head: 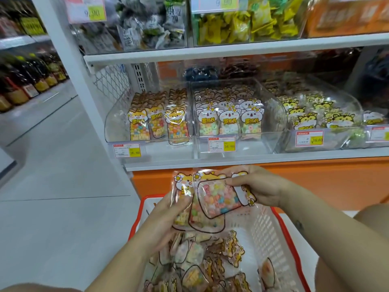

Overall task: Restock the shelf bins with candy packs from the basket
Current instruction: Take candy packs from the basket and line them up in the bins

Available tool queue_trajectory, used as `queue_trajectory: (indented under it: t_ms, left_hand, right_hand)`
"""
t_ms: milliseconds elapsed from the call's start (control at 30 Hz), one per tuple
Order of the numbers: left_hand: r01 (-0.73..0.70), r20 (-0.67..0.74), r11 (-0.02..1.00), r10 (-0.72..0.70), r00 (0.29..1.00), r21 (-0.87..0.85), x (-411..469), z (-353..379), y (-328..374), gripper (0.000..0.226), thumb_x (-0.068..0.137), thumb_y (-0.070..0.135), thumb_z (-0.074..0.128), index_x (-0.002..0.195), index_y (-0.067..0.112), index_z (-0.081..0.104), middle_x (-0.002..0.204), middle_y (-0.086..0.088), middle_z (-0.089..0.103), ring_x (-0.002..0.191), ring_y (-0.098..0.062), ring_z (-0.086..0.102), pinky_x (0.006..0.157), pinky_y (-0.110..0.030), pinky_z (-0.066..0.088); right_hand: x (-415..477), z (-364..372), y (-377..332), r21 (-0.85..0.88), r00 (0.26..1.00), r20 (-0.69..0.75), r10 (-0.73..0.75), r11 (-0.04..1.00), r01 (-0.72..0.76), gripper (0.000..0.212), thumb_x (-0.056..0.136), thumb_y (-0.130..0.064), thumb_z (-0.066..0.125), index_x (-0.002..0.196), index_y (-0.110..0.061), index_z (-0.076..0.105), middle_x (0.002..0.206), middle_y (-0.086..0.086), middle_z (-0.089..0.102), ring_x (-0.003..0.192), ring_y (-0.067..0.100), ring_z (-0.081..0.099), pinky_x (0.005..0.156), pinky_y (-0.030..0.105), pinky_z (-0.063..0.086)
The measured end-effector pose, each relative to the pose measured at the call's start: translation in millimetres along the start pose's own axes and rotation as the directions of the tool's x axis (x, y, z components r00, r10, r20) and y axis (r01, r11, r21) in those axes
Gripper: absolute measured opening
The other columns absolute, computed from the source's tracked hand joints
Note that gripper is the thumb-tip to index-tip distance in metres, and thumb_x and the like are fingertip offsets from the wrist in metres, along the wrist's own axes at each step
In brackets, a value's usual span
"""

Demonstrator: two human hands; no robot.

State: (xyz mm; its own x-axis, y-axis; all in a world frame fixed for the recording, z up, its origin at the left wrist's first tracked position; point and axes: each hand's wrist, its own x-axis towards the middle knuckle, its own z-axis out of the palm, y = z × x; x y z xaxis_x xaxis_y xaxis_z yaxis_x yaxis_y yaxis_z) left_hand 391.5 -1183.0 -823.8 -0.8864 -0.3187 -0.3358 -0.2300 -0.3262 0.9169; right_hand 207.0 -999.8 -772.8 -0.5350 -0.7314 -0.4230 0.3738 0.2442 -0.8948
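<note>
Over the red and white basket (271,226), my left hand (162,220) holds a small stack of cat-printed candy packs (187,186) filled with coloured sweets. My right hand (256,186) pinches another such candy pack (221,199), tilted sideways on top of that stack. More loose packs (200,262) lie in the bottom of the basket. Ahead, the clear left shelf bin (117,125) holds upright rows of matching orange-cat packs (155,121).
The middle bin (271,114) holds white-koala packs and the right bin (353,106) yellow-tiger packs, each with a price tag on the front. An orange shelf base (315,180) stands behind the basket. Grey floor and a bottle aisle (31,76) lie left.
</note>
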Motion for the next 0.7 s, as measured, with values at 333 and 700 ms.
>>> queue_trajectory:
  t_ms: [333,700]
  left_hand:
    - [-0.047,0.019,0.985,0.045,0.999,0.166,1.9,-4.5,-1.8,0.057,0.079,0.028,0.083,0.131,0.02,0.06,0.121,-0.007,0.072,0.115,-0.028,0.067,0.11,-0.054,0.042]
    - [-0.197,-0.171,0.883,0.292,0.941,0.426,-9.2,0.8,13.5,0.043,0.094,0.023,0.069,0.126,0.047,0.053,0.118,0.024,0.068,0.108,0.009,0.061,0.092,-0.02,0.049]
  right_hand:
    - [-1.0,9.2,5.0,-0.47,0.936,-0.263,-0.234,0.878,0.088,0.015,0.089,-0.026,0.072,0.102,-0.019,0.075,0.082,0.004,0.073,0.061,0.016,0.06,0.051,0.022,0.041]
    - [-13.4,16.7,-13.3,-0.223,0.993,0.009,-0.114,0.968,0.113,0.026,0.088,0.01,0.053,0.095,-0.011,0.066,0.112,0.007,0.074,0.106,0.028,0.066,0.098,0.05,0.046]
